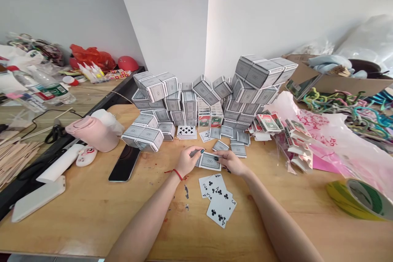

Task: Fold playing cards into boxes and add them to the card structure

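Note:
Between my two hands are playing cards (210, 161) with grey patterned backs turned up. My left hand (188, 161), with a red string at the wrist, pinches them at their left side. On the right, my right hand (231, 162) grips the card's edge with thumb and fingers. Just below lie several face-up club cards (218, 204), overlapping on the table. Beyond my hands, small face-down cards (239, 150) lie in loose groups. A face-up stack of cards (186, 132) sits farther back, in front of a structure of bundled grey-backed cards (190, 104).
A black phone (124, 164), a pink bottle (95, 133) and a white mouse (86, 156) lie to the left. Card boxes (269, 123), pink plastic wrap (322, 125) and a roll of yellow-green tape (359, 199) are on the right. A cardboard box (353, 83) stands behind.

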Motion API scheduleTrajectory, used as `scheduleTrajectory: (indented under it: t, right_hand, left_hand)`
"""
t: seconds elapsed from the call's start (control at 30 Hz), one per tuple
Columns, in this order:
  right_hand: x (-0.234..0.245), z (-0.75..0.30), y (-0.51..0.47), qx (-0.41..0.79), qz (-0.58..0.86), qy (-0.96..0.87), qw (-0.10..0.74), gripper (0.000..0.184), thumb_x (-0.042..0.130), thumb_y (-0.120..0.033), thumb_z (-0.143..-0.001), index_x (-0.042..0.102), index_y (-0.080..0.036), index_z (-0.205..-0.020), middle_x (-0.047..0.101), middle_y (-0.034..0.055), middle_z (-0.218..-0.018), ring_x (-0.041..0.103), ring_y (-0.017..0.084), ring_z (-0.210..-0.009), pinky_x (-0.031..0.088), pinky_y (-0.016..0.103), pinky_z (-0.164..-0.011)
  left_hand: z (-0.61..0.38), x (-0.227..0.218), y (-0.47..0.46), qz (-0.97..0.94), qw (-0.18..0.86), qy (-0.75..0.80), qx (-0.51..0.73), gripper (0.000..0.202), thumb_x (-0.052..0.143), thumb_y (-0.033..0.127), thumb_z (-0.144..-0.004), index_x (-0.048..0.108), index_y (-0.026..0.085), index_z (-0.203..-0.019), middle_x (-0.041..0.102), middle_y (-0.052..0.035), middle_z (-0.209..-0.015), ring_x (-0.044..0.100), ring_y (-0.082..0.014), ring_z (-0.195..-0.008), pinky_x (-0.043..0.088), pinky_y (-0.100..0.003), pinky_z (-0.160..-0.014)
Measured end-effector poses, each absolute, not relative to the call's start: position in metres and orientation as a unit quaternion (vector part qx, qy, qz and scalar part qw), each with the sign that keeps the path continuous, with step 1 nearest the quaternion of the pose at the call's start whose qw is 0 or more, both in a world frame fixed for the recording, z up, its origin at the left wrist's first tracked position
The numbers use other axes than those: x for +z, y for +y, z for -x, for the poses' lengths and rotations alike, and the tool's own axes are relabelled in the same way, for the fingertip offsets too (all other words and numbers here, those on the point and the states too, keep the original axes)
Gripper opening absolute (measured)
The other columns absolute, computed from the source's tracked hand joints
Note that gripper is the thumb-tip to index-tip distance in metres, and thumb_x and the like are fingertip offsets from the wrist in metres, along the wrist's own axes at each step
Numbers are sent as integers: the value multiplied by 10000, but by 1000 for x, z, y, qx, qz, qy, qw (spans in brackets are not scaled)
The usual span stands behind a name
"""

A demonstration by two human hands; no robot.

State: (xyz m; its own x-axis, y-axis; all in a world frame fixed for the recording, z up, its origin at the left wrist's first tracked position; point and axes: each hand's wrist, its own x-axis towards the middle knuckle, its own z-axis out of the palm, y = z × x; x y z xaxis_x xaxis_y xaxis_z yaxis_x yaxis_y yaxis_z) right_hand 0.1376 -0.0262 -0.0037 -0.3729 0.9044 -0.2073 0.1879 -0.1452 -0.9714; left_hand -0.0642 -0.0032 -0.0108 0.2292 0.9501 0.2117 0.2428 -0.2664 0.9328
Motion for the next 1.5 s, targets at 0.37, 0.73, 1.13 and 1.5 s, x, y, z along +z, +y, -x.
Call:
scheduleTrajectory:
  t: [0.37, 0.73, 1.13, 1.5]
  right_hand:
    - [-7, -125, -29, 527, 477, -602, 365, 323, 488, -324, -769, 622, -134, -994, 462, -23, -506, 389, 99, -457, 327, 199, -419]
    - [-12, -118, -26, 487, 474, -632, 374, 279, 488, -375, -773, 628, -170, -900, 613, 33, -729, 539, 169, -664, 431, 266, -578]
    - [-11, -123, -29, 450, 569, -504, 469, 438, 370, -529, -802, 527, -151, -959, 562, -10, -511, 390, 95, -312, 285, 211, -324]
    - [-22, -142, -22, 155, 696, -616, 334, 538, 603, -371, -672, 470, -240, -1176, 614, 52, -965, 580, 201, -723, 437, 321, -655]
  left_hand:
    - [60, -12, -4, -671, 386, 460, 435, 218, 485, 336, -800, 632, 185, -856, 666, -47, -874, 596, -185, -845, 461, -305, -764]
    - [55, -9, -5, -703, 400, 441, 389, 256, 432, 370, -828, 607, 188, -868, 637, -24, -830, 572, -158, -771, 438, -266, -701]
    - [59, -16, 4, -553, 561, 438, 432, 265, 471, 427, -793, 475, 168, -850, 464, 55, -510, 422, -64, -371, 320, -187, -367]
    - [55, -13, 1, -508, 587, 429, 462, 207, 468, 335, -796, 390, 188, -919, 561, 2, -761, 552, -95, -459, 454, -235, -426]
